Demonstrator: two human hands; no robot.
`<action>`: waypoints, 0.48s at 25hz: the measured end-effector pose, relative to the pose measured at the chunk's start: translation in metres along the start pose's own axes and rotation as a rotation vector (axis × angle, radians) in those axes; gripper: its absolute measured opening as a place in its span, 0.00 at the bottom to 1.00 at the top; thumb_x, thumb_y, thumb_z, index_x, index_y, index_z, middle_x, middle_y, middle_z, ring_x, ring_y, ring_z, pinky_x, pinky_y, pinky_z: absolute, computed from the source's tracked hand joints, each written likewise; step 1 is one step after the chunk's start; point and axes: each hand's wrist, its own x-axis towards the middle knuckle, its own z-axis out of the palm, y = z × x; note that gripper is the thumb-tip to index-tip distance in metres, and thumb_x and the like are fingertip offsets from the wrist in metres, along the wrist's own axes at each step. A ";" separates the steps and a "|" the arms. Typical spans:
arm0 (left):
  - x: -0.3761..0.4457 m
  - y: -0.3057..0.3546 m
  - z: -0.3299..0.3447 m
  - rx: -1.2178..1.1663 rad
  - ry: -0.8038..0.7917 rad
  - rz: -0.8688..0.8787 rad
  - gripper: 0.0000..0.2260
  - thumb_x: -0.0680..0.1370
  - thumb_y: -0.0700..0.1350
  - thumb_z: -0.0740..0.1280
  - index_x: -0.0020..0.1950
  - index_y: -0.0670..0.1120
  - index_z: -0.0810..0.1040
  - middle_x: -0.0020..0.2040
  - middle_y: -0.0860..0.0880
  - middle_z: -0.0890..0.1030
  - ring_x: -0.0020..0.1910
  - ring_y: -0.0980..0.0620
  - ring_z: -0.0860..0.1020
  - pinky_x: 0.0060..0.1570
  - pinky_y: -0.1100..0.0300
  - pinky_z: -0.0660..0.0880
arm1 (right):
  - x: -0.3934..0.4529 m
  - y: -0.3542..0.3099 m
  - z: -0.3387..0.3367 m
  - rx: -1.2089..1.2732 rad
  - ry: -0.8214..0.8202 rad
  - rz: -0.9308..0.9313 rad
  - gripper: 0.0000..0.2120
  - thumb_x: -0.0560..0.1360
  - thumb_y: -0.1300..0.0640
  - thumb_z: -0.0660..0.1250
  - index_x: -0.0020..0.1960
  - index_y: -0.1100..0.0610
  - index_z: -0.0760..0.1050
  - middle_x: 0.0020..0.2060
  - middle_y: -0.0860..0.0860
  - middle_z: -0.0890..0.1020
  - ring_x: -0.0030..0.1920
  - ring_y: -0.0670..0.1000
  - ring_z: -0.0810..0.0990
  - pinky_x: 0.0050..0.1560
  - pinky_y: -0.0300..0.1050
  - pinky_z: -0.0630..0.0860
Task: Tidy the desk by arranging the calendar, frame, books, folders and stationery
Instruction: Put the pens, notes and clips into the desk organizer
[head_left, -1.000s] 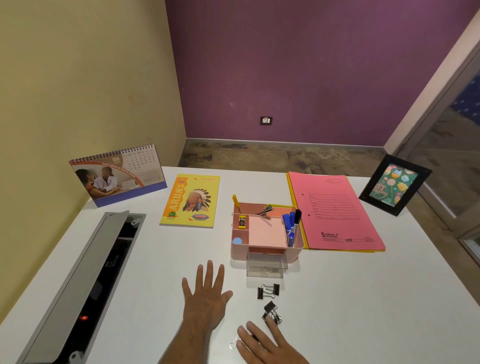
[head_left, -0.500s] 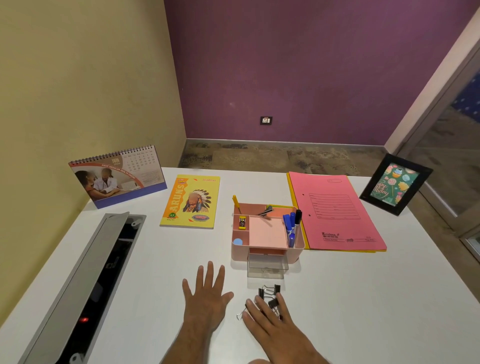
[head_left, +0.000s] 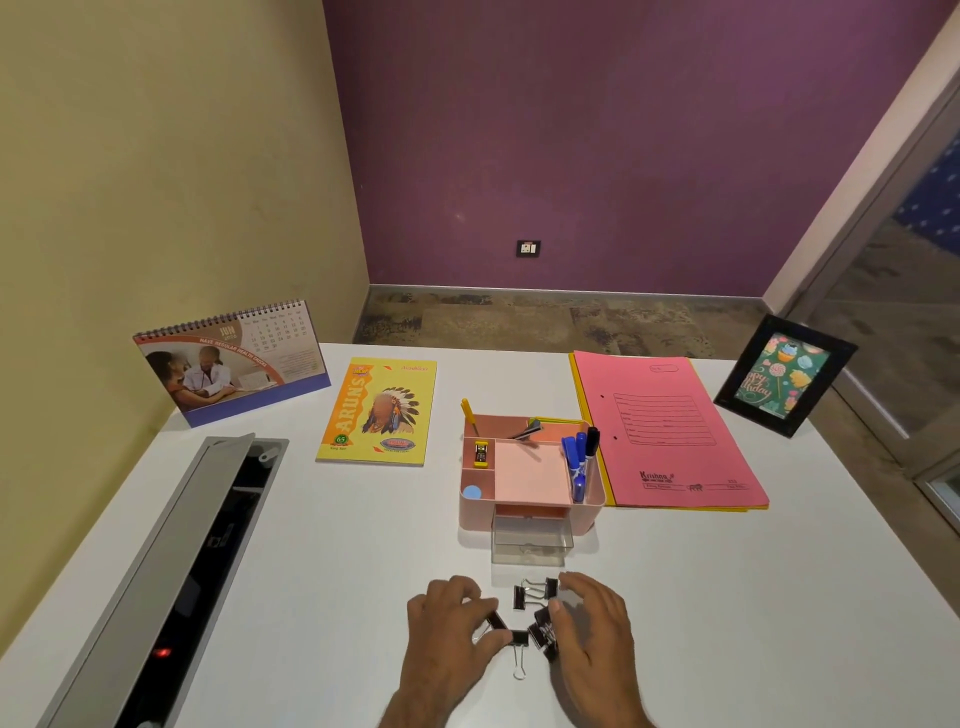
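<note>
Head view, left to right: desk calendar (head_left: 234, 361) upright at far-left of white surface (head_left: 727, 597); left hand (head_left: 449, 631) fingers curled, pinching binder clips (head_left: 511, 635); right hand (head_left: 592, 631) curled onto same cluster, near edge, just before pink organiser (head_left: 530, 480); pink folder (head_left: 670, 431) flat; frame (head_left: 784, 375) far-right.

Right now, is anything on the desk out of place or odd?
Yes. Several black binder clips lie loose on the desk, between both hands, in front of the pink organizer, whose clear drawer stands pulled out. The cable tray lid at left is open.
</note>
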 end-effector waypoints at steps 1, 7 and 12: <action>0.000 0.001 0.002 0.001 -0.003 -0.012 0.23 0.70 0.71 0.57 0.59 0.63 0.78 0.54 0.65 0.70 0.58 0.61 0.65 0.54 0.59 0.53 | 0.000 -0.001 0.001 0.003 0.005 0.005 0.15 0.76 0.58 0.70 0.59 0.43 0.74 0.57 0.42 0.78 0.62 0.45 0.72 0.64 0.45 0.68; 0.003 0.011 0.003 -0.335 0.102 -0.093 0.09 0.68 0.57 0.69 0.46 0.60 0.77 0.37 0.64 0.79 0.42 0.61 0.75 0.47 0.62 0.70 | 0.001 -0.013 0.003 0.079 -0.034 0.061 0.19 0.73 0.61 0.73 0.52 0.38 0.75 0.52 0.41 0.80 0.54 0.41 0.77 0.51 0.27 0.69; 0.017 0.040 -0.016 -0.865 0.122 -0.107 0.12 0.68 0.45 0.73 0.49 0.57 0.84 0.43 0.57 0.85 0.44 0.57 0.83 0.44 0.63 0.81 | 0.013 -0.034 -0.004 0.303 -0.154 0.148 0.17 0.72 0.61 0.74 0.53 0.41 0.79 0.46 0.41 0.86 0.49 0.39 0.82 0.44 0.28 0.77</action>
